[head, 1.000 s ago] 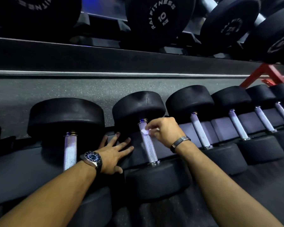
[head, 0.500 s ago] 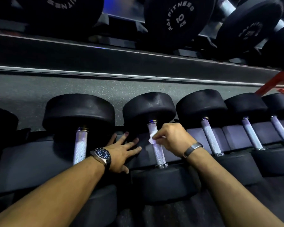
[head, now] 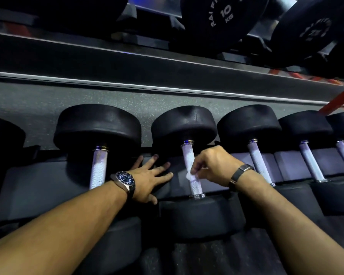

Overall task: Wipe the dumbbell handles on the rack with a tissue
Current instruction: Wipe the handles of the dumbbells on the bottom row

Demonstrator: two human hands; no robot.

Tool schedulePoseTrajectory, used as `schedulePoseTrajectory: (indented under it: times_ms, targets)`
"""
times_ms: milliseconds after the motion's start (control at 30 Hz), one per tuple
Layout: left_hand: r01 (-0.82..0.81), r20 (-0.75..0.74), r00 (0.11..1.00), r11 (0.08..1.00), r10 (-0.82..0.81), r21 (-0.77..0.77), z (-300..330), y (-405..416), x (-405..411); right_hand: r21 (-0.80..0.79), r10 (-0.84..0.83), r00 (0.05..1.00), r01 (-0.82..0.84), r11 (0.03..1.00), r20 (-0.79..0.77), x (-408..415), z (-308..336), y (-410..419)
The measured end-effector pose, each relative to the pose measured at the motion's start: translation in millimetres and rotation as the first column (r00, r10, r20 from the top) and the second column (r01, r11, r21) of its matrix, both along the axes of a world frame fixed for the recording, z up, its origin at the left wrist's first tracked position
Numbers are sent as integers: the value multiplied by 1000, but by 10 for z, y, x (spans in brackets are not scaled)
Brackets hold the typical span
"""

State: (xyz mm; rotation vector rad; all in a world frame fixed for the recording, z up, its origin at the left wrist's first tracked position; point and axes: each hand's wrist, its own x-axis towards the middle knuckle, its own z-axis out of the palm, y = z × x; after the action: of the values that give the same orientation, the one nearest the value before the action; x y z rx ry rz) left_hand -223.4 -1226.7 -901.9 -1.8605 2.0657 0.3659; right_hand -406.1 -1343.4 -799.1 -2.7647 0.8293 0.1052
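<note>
Dim gym setting: a dark speckled rubber floor [head: 48,100] runs behind a two-tier rack [head: 38,187], whose lower tier carries a row of black round-headed dumbbells in padded cradles.

The centre dumbbell [head: 184,126] serves as the reference. Its knurled metal handle [head: 188,155] runs from the far head down toward the near head [head: 201,215].

Right hand [head: 213,165]: fingers curled, pinching a small crumpled white tissue [head: 191,176] against the right side of that handle, roughly at mid-length. Tissue is in contact with the handle. A dark band [head: 240,173] sits on this wrist.

Left hand [head: 149,179]: fingers spread and straight, laid flat on the cradle padding just left of the centre dumbbell's handle, grasping nothing. A blue-dialled wristwatch [head: 124,178] is worn on this wrist.

Left of the centre dumbbell: a larger dumbbell [head: 97,126] with its own handle [head: 98,167] exposed; untouched by either hand.

Right of the centre dumbbell: three further dumbbells in line, the nearest [head: 248,124] just beside it.

Above the centre dumbbell, on the upper tier: a dumbbell head marked "10 KG" [head: 224,14].
</note>
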Motion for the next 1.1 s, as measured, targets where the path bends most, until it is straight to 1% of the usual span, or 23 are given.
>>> schedulePoseTrajectory:
  times_ms: [67, 100, 133, 200, 233, 333, 367, 433, 467, 567, 600, 667, 700, 733, 767, 800, 867, 900, 967, 1100]
  targets:
    - [6, 0, 1000, 1000, -6, 5, 3, -4, -3, -32, -44, 995, 47, 998, 88, -12, -36, 12]
    - [9, 0, 1000, 1000, -9, 6, 8, -14, -3, -43, -40, 995, 44, 998, 95, 3, -40, 43]
    - [12, 4, 1000, 1000, -12, 9, 0, -12, -9, -36, -14, 998, 16, 999, 54, -3, -49, 74]
    - [14, 13, 1000, 1000, -14, 10, 6, -31, -16, 47, 32, 997, -29, 998, -70, -38, -18, 90]
    - [12, 14, 1000, 1000, -13, 11, 21, -32, -10, 72, 25, 996, -18, 997, -86, -44, 5, 87]
    - [19, 5, 1000, 1000, -19, 12, 38, -46, -10, 21, -54, 998, 53, 998, 27, -19, 16, 82]
    - [18, 1, 1000, 1000, -18, 12, 48, -48, -11, 9, -39, 999, 39, 999, 6, -2, 17, 110]
    - [11, -10, 1000, 1000, -11, 15, 61, -47, -7, 47, -6, 996, 10, 999, -93, 1, 17, 151]
    - [10, -11, 1000, 1000, -10, 13, 62, -49, 3, 66, -16, 993, 24, 998, -113, 3, 33, 149]
    - [17, -6, 1000, 1000, -17, 13, 72, -62, -6, 29, -97, 995, 98, 995, -12, -9, 25, 133]
    - [18, 2, 1000, 1000, -18, 10, 66, -66, -10, 31, -88, 996, 89, 996, -28, -12, 19, 163]
    - [24, 22, 999, 1000, -24, 3, 65, -57, -17, 77, -30, 988, 42, 996, -152, -40, 31, 217]
    - [23, 22, 999, 1000, -23, 1, 65, -60, -19, 101, -26, 980, 47, 994, -195, -59, 57, 210]
    - [26, 22, 999, 1000, -26, 0, 70, -55, -24, 92, -48, 981, 67, 993, -190, -69, 83, 186]
    - [28, 25, 999, 1000, -28, -5, 62, -50, -25, 46, -90, 986, 97, 994, -140, -54, 97, 132]
    - [34, 34, 999, 999, -33, -11, 70, -52, -22, -5, -146, 988, 146, 989, -43, -18, 108, 69]
    - [32, 37, 999, 999, -32, -9, 68, -34, -8, -2, -243, 957, 246, 969, 157, 118, 57, 16]
    - [35, 38, 999, 999, -35, -10, 74, -35, -10, 17, -271, 938, 274, 962, 216, 173, 34, 14]
    - [33, 36, 999, 999, -32, -14, 70, -28, -14, -6, -263, 933, 272, 962, 244, 239, -40, 22]
    - [32, 42, 999, 999, -32, -10, 74, -26, -14, -46, -227, 956, 239, 970, 188, 182, -71, 47]
